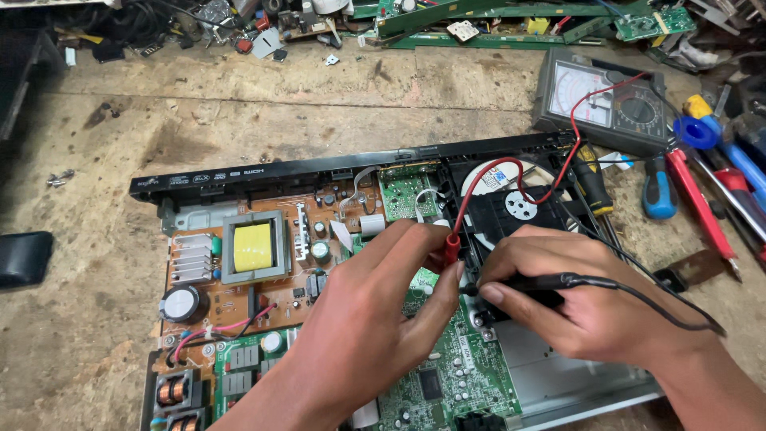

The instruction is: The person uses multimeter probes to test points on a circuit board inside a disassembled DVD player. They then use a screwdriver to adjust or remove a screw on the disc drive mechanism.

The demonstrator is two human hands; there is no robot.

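An opened disc player (263, 172) lies on a worn wooden bench, its circuit boards bare. My left hand (375, 319) pinches a red test probe (452, 247) upright over the green main board (443, 375). My right hand (574, 295) holds a black test probe (531, 281) lying nearly flat, its tip beside the red one. Their red lead (570, 120) and black lead (638, 295) run off toward an analog multimeter (602, 100) at the back right. A yellow-cored transformer (254, 247) sits on the brown power board at left.
Screwdrivers and pliers with blue, red and yellow handles (702, 172) lie at the right. Loose circuit boards and cables (495, 24) pile along the back edge. A black object (24, 257) sits at the far left, with small screws (60, 179) near it.
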